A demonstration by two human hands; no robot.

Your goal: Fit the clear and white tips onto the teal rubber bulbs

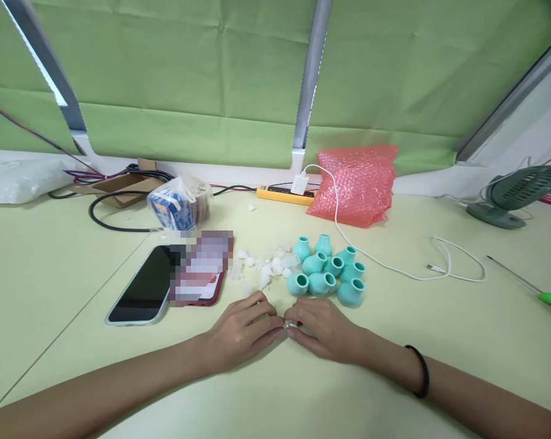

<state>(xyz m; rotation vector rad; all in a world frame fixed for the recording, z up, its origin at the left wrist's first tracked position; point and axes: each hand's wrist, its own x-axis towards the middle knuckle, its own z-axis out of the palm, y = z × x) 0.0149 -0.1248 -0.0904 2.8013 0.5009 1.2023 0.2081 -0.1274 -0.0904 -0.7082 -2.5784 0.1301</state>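
Observation:
Low over the table, my left hand [245, 332] and my right hand [323, 326] meet, fingertips closed together. Between them is a small clear, shiny piece [290, 325], mostly covered by the fingers; its exact kind is hidden. The right thumb and fingers pinch it, and the left fingertips press at its left side. Just beyond the right hand stand and lie several turquoise bulb-shaped pieces with open necks [351, 292]. Beyond the left hand is a loose scatter of small white and translucent plastic pieces [266, 266].
Two phones, one black-screened [144, 286] and one red-cased [219, 283], lie left. Behind are a bagged blue package [172, 204], a yellow power strip [279, 195] and pink bubble wrap [357, 189]. A white cable [407, 277], a screwdriver [515, 274] and a fan [517, 189] are right.

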